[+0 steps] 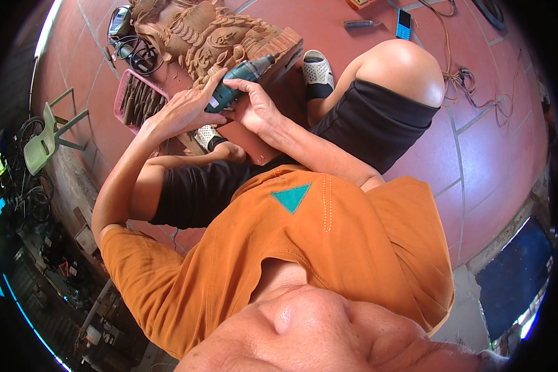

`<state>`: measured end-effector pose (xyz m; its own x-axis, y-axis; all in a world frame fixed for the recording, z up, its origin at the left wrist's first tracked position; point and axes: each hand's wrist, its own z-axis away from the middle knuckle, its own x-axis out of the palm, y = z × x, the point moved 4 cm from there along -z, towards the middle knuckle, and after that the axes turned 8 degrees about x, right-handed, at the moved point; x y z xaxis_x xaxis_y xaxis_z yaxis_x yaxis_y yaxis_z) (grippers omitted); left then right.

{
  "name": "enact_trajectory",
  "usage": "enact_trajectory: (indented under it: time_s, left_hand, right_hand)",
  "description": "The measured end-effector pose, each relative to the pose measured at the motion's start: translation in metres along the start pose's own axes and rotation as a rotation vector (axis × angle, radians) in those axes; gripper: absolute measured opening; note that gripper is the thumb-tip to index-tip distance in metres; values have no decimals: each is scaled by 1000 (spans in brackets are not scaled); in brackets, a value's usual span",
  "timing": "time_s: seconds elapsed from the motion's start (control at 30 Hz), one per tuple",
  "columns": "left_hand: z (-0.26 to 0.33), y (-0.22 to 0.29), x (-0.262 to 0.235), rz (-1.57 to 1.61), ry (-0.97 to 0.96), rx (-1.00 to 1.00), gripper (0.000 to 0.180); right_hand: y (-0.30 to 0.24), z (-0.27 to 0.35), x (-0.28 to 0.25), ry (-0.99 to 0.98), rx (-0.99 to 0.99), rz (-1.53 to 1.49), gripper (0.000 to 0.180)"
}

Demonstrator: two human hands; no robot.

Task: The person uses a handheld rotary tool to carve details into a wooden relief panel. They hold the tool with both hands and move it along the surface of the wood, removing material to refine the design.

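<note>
Carving [220, 40] cropped, power tool [247, 71] partly hidden

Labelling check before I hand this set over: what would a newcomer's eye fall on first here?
Probably the orange shirt with its teal triangle, filling the middle and lower part of the head view. Next, the carving at the top, left of centre, and just below it the green tool, held in the left hand and right hand.
</note>
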<state>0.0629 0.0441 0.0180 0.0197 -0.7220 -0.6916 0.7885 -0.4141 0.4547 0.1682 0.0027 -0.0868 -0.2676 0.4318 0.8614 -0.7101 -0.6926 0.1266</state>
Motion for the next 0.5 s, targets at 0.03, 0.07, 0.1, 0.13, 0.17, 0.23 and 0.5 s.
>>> enact_trajectory:
  time_s: [0.03,0.07,0.1,0.13,0.17,0.23,0.5]
  left_hand:
    - [0,0,0,-3,-8,-5,101]
    - [-1,0,0,-5,-16,-10,101]
    - [-1,0,0,-7,-14,-7,101]
    - [-1,0,0,-9,-12,-4,101]
    - [-1,0,0,-11,-9,-1,101]
    - [0,2,-1,-19,8,9,102]
    - [4,4,1,-6,14,-35,102]
  right_hand:
    - [0,0,0,0,1,0,34]
    - [0,0,0,1,1,-1,34]
    - [0,0,0,3,1,-4,34]
    - [0,0,0,4,1,-7,34]
    - [-1,0,0,4,-3,-6,34]
    - [-1,3,2,2,-9,-5,35]
    - [1,0,-2,-6,23,-8,29]
